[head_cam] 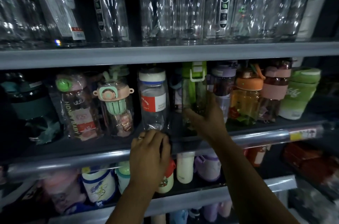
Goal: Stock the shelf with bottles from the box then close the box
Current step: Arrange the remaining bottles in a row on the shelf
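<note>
On the middle shelf, my right hand grips the lower body of a clear bottle with a green lid, standing upright in the row. Just left of it stands a clear bottle with a white cap and a red-and-white label, wrapped in plastic. My left hand rests curled at the shelf's front rail right below that bottle's base; whether it holds the wrap is unclear. The box is out of view.
Wrapped bottles fill the middle shelf: a pink and mint one to the left, an orange-lidded one and a green cup to the right. Tall clear bottles line the upper shelf. Small bottles stand on the lower shelf.
</note>
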Demonstrator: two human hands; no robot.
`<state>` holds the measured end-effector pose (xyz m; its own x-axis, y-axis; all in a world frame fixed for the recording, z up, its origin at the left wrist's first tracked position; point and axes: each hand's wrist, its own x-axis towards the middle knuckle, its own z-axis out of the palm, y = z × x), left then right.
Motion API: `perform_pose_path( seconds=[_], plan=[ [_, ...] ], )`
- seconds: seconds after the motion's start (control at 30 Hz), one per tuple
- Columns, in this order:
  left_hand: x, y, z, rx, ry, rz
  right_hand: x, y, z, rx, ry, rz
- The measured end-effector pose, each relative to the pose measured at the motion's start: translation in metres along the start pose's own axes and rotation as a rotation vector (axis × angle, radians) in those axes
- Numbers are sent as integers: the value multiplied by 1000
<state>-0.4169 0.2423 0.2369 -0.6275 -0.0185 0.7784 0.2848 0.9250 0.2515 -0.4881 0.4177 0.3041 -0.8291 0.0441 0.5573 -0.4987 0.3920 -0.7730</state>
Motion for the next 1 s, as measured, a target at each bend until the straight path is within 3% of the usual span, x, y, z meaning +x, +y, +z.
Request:
perform_pose_path(
  seconds=[0.47,0.67,0.8,1.0],
  plan=[
    [-4,2,3,-5,28,-1,18,-4,-2,132,-133,78],
    [-4,1,4,-11,48,8,14,-46,-32,18,-327,20],
    [-2,3,2,-8,59,11,-13,-39,-43,106,-399,42],
    [4,15,-2,-53,53,-40,-64,-11,-53,461,-278,261]
  ],
)
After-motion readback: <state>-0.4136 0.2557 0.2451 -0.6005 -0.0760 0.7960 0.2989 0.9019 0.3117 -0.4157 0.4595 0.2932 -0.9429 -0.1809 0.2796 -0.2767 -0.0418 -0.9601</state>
